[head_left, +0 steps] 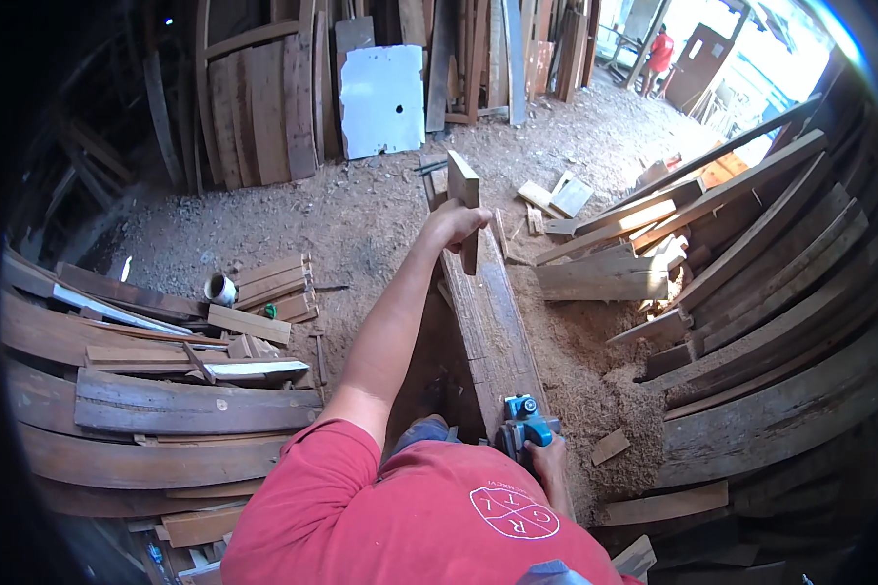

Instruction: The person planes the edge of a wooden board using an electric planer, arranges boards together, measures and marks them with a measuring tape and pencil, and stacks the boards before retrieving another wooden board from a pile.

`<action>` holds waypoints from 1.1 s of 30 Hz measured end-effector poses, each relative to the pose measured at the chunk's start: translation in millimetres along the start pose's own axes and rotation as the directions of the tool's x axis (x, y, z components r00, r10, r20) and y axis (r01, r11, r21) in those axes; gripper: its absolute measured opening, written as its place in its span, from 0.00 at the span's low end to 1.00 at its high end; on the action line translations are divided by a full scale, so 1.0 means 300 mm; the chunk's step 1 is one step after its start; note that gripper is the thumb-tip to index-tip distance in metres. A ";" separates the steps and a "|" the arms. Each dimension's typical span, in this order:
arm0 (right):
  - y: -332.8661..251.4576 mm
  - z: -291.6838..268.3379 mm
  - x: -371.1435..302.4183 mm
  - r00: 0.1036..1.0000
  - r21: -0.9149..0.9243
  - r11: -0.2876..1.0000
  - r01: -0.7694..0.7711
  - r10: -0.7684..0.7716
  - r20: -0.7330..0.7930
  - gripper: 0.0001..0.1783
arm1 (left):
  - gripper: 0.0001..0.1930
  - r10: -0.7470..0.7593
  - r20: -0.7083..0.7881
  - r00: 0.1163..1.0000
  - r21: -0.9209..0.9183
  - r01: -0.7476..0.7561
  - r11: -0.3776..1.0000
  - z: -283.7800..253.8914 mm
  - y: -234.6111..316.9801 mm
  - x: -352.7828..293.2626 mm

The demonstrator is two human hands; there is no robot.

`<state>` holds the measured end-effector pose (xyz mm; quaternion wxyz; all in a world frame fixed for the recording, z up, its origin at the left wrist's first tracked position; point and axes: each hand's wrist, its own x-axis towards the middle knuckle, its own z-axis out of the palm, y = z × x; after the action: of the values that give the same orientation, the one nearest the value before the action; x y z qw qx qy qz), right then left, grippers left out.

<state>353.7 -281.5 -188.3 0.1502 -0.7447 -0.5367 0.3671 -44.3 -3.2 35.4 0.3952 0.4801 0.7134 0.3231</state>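
A short, light-brown, flat wooden board [463, 185] points away from the person, its long axis nearly up and down in view, its sides plain and flat. It sits in the closed grip of the left hand [451, 225], over the far half of a long, weathered brown wooden beam [498, 327]. The right hand [550, 460] holds a teal-blue power planer [525, 425] at the beam's nearer part, toward its right edge.

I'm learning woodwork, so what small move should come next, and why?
Perhaps lay the board flat on the plank: the left hand holds it tipped up, not flat, while the right hand is on the blue planer, closer in.
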 end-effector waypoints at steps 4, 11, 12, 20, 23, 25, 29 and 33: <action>0.009 -0.002 0.003 1.000 -0.024 0.999 0.029 -0.029 0.008 0.23 | 0.25 -0.016 0.004 1.000 -0.018 0.016 1.000 0.004 0.017 -0.022; 0.056 0.046 0.023 0.998 0.027 0.997 0.066 -0.066 -0.004 0.22 | 0.23 -0.063 0.078 0.995 -0.121 0.073 0.990 -0.018 -0.041 0.060; 0.060 0.044 0.025 0.998 0.028 0.997 0.065 -0.065 -0.006 0.22 | 0.23 -0.057 0.081 0.995 -0.133 0.068 0.989 -0.013 -0.032 0.062; 0.042 0.021 0.014 0.997 -0.010 0.998 0.068 -0.068 0.029 0.23 | 0.24 -0.051 0.075 0.996 -0.099 0.058 0.993 -0.016 -0.004 0.034; 0.067 0.024 0.025 0.996 -0.001 0.997 0.080 -0.080 0.034 0.23 | 0.23 -0.051 0.074 0.996 -0.075 0.057 0.996 -0.014 0.030 0.002; 0.083 0.032 0.034 0.997 -0.006 0.997 0.074 -0.074 0.038 0.23 | 0.23 -0.051 0.067 0.996 -0.066 0.055 0.996 -0.014 0.042 -0.008; 0.113 0.050 0.045 0.998 -0.005 0.998 0.058 -0.058 0.035 0.24 | 0.22 -0.041 0.053 0.998 -0.053 0.044 0.998 -0.003 0.043 0.002; 0.111 0.056 0.046 0.997 -0.001 0.998 0.060 -0.060 0.048 0.24 | 0.22 -0.026 0.021 0.999 -0.035 0.026 0.999 0.001 0.036 0.007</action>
<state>366.9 -284.3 -225.8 0.1474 -0.7194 -0.5626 0.3798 -39.9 2.2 43.8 0.4153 0.4670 0.7095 0.3256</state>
